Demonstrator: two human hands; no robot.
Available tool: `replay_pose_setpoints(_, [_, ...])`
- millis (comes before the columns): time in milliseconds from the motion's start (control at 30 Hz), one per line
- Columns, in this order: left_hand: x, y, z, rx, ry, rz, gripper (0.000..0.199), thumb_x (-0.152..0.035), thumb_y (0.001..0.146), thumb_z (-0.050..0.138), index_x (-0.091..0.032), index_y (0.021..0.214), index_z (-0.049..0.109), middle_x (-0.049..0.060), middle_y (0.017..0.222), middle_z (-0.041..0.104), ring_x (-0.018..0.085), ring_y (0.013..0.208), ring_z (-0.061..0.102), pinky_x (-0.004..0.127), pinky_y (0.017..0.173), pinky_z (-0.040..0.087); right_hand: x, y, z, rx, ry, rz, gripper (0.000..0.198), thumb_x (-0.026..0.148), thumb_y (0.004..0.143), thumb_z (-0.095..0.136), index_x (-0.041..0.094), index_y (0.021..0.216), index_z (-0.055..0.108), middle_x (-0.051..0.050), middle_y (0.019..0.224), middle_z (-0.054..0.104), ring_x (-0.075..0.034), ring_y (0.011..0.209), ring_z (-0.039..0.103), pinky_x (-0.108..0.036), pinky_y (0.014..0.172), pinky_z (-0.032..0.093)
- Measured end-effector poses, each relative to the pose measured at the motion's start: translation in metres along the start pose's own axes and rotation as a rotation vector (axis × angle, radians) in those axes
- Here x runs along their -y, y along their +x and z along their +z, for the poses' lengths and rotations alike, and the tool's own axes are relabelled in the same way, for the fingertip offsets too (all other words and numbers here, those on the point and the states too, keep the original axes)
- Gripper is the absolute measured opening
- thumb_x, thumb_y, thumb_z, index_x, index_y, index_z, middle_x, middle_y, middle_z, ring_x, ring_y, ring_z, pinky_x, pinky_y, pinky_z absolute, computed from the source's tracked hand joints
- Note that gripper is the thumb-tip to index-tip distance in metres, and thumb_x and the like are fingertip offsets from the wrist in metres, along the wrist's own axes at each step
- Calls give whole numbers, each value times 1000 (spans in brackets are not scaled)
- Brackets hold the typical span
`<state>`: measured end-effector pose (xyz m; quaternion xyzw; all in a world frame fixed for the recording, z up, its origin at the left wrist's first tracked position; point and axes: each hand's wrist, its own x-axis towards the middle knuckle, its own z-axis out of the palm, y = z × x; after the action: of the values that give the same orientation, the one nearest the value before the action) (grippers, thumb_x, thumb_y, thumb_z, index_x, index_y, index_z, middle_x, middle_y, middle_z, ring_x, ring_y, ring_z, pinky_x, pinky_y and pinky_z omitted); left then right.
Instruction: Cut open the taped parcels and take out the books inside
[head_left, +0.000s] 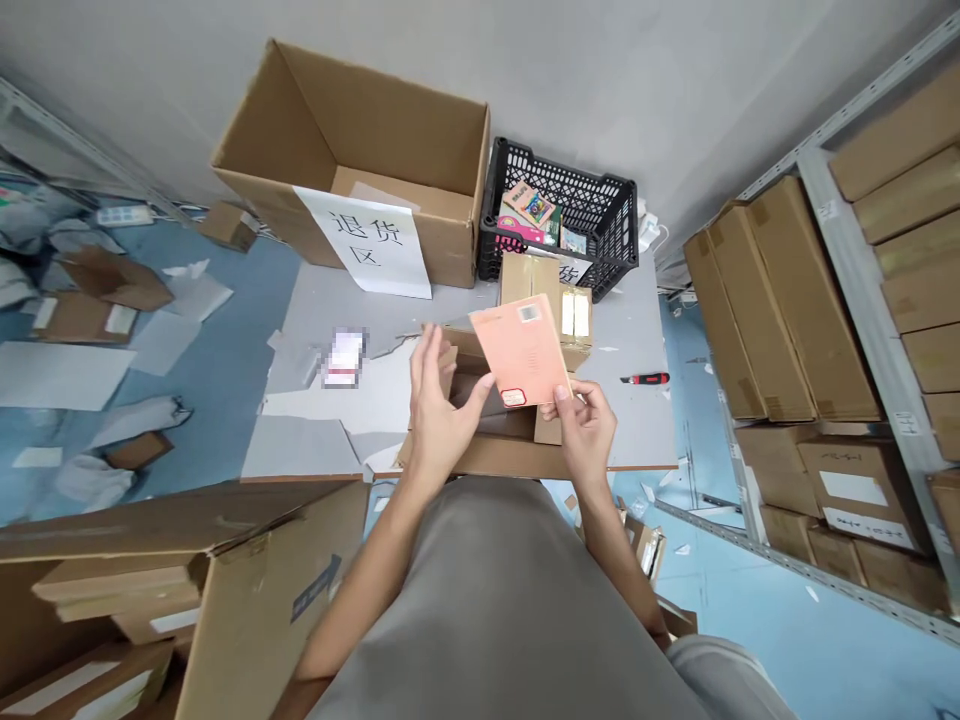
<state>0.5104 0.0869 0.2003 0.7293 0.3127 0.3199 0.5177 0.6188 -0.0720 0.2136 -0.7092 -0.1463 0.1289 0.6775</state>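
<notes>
A thin pink-orange book (523, 350) with a small barcode label and a red-edged sticker is tilted in front of me. My right hand (586, 425) pinches its lower right corner between thumb and fingers. My left hand (444, 405) is open at the book's left side, fingers spread and thumb near its lower left edge; I cannot tell whether the thumb touches it. Below the book an open cardboard box (510, 458) stands at the table's near edge, its inside partly hidden by the book and my hands.
A large open carton (450, 235) with a paper sign and a black plastic crate (615, 225) holding small packages stand at the back. A red-and-black utility knife (646, 379) lies on the right of the table (637, 430). Shelved boxes (814, 300) flank the right.
</notes>
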Motion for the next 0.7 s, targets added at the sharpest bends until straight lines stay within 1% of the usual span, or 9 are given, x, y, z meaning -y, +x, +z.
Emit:
replay_pose_setpoints(67, [8, -5, 0, 105, -304, -204, 76, -66, 99, 77, -22, 159, 62, 22, 170, 58, 37, 152, 64, 53, 120, 60, -7, -2, 4, -21, 139, 110, 40, 65, 94, 87, 29, 98, 71, 3, 75, 72, -17, 63, 69, -34, 65, 62])
replay_pose_setpoints(133, [12, -9, -2, 193, -558, -398, 68, -66, 97, 77, -19, 146, 72, 22, 157, 71, 36, 141, 73, 50, 114, 64, -13, -7, 7, -24, 221, 193, 45, 67, 88, 91, 28, 97, 71, 2, 76, 74, -17, 62, 71, -32, 64, 62])
replay_pose_setpoints(200, [15, -13, -3, 171, -672, -529, 60, -63, 90, 84, -17, 128, 79, 20, 140, 81, 32, 123, 81, 46, 103, 68, -18, -13, 10, -21, 264, 249, 47, 67, 84, 94, 27, 96, 71, 3, 76, 75, -16, 62, 72, -30, 62, 62])
replay_pose_setpoints(267, [17, -15, -5, 114, -690, -601, 52, -59, 80, 94, -17, 109, 81, 15, 121, 86, 27, 101, 84, 40, 91, 70, -21, -20, 13, -12, 286, 278, 48, 66, 83, 95, 27, 95, 71, 3, 75, 75, -15, 62, 72, -28, 61, 63])
replay_pose_setpoints(333, [18, -17, -7, 95, -691, -633, 48, -56, 73, 98, -18, 96, 79, 10, 105, 86, 23, 87, 83, 37, 84, 70, -23, -25, 14, -10, 303, 293, 48, 66, 83, 96, 27, 97, 72, 4, 75, 76, -14, 62, 72, -27, 62, 63])
replay_pose_setpoints(400, [19, -17, -9, 109, -703, -639, 46, -53, 71, 100, -19, 93, 78, 7, 99, 85, 22, 84, 83, 38, 85, 70, -23, -29, 15, -11, 314, 300, 49, 66, 83, 96, 27, 98, 72, 4, 76, 76, -13, 61, 71, -27, 62, 63])
replay_pose_setpoints(500, [18, -17, -12, 141, -721, -638, 48, -51, 72, 99, -18, 103, 82, 9, 105, 87, 25, 90, 84, 40, 88, 71, -23, -32, 16, -19, 315, 295, 49, 66, 82, 96, 26, 95, 71, 3, 75, 76, -14, 59, 70, -27, 60, 61])
replay_pose_setpoints(633, [18, -16, -14, 251, -728, -604, 63, -58, 78, 97, -18, 125, 85, 14, 117, 87, 30, 104, 85, 43, 93, 71, -27, -35, 15, -12, 268, 275, 49, 66, 85, 94, 26, 99, 71, 3, 74, 76, -15, 61, 71, -28, 62, 61])
replay_pose_setpoints(700, [21, -17, -14, 272, -687, -572, 67, -63, 78, 99, -17, 125, 85, 15, 118, 87, 32, 108, 85, 45, 99, 70, -31, -35, 16, -9, 217, 264, 50, 68, 87, 91, 25, 103, 71, 3, 73, 75, -16, 62, 71, -29, 62, 62])
